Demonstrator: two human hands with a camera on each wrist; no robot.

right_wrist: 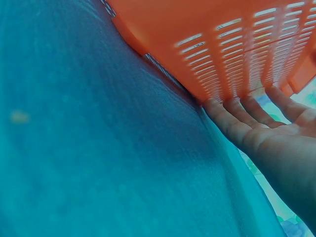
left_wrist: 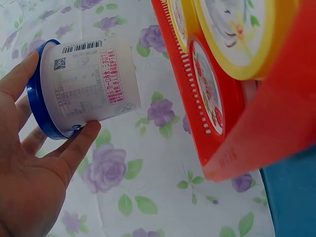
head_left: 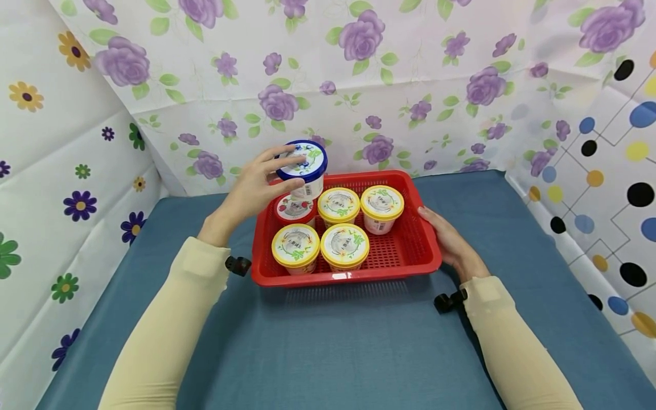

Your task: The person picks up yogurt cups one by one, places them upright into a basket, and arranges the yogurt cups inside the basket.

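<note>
My left hand (head_left: 258, 185) grips a white paper cup with a blue lid (head_left: 306, 162) by its lid, fingers and thumb spread round the rim. In the left wrist view this cup (left_wrist: 89, 81) lies sideways to the camera, its printed label and barcode showing. It is above the back left of a red plastic basket (head_left: 394, 267). Directly below it, a red-lidded cup (head_left: 294, 209) stands in the basket, partly hidden. Several yellow-lidded cups (head_left: 345, 246) stand beside that one. My right hand (head_left: 448, 239) touches the basket's right side, its fairly straight fingers (right_wrist: 229, 123) against the slotted outer wall.
The basket stands on a blue cloth-covered table (head_left: 333, 341). Behind it hangs a curtain with purple flowers (head_left: 361, 34). A flower-print sheet (head_left: 46, 171) borders the left, and a dotted sheet (head_left: 605, 188) borders the right.
</note>
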